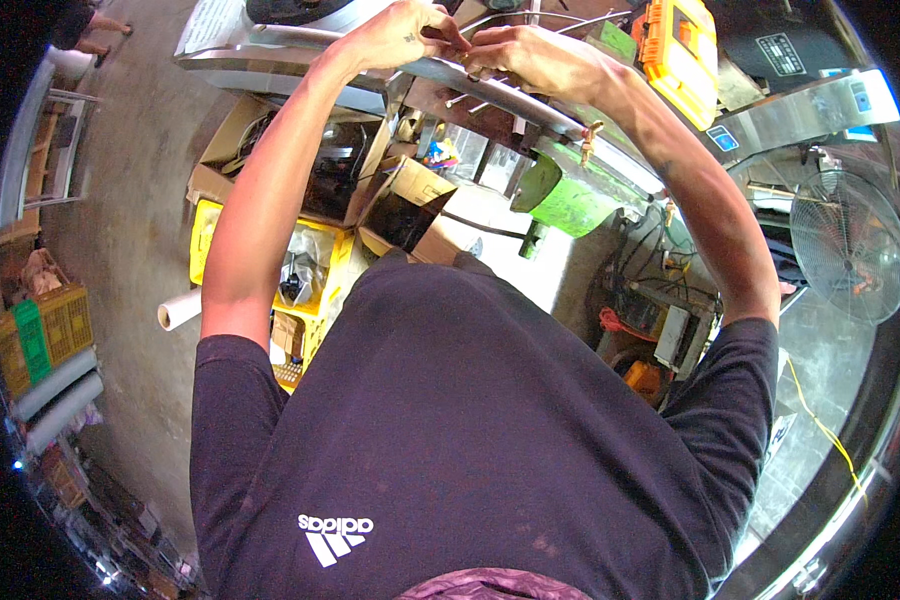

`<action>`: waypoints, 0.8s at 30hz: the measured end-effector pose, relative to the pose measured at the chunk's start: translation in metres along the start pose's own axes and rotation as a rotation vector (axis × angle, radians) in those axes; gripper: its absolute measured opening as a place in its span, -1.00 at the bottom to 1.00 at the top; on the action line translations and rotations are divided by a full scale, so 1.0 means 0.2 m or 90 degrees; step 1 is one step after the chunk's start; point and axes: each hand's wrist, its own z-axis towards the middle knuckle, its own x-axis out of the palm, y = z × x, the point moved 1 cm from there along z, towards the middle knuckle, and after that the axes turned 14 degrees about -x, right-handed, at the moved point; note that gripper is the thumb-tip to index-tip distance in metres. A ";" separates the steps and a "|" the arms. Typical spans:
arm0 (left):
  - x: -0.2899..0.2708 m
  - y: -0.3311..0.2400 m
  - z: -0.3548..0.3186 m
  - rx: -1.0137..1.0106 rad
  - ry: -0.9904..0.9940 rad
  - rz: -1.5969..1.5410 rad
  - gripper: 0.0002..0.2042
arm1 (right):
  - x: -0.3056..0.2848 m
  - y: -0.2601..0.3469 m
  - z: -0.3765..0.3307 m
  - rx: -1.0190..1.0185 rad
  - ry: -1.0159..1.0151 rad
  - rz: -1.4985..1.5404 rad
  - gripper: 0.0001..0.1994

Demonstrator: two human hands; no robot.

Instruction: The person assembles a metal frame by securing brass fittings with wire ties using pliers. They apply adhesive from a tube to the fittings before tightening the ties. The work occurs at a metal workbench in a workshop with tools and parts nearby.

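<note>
Both hands meet at the far metal bar (530, 95). Left hand (395, 38) and right hand (525, 55) pinch a small part, unidentifiable. Keep fingertips close; brace wrists on the bar.

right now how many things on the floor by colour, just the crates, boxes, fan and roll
yellow crates: 2 (yellow crate under the boxes, yellow crate by the wall)
green crate: 1
brown cardboard boxes: 2 (large box, small box)
white roll: 1
grey floor fan: 1
total: 7
</note>
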 end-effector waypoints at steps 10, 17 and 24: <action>0.02 0.02 0.06 -0.022 0.001 -0.019 -0.79 | -0.01 -0.08 -0.02 -0.018 0.161 -0.092 -0.68; 0.08 -0.04 -0.01 -0.084 -0.115 -0.154 -0.67 | 0.04 -0.12 -0.05 -0.040 0.105 -0.157 -0.70; 0.09 -0.07 -0.19 -0.100 -0.229 -0.138 -0.69 | 0.03 -0.10 -0.01 -0.040 0.155 -0.171 -0.75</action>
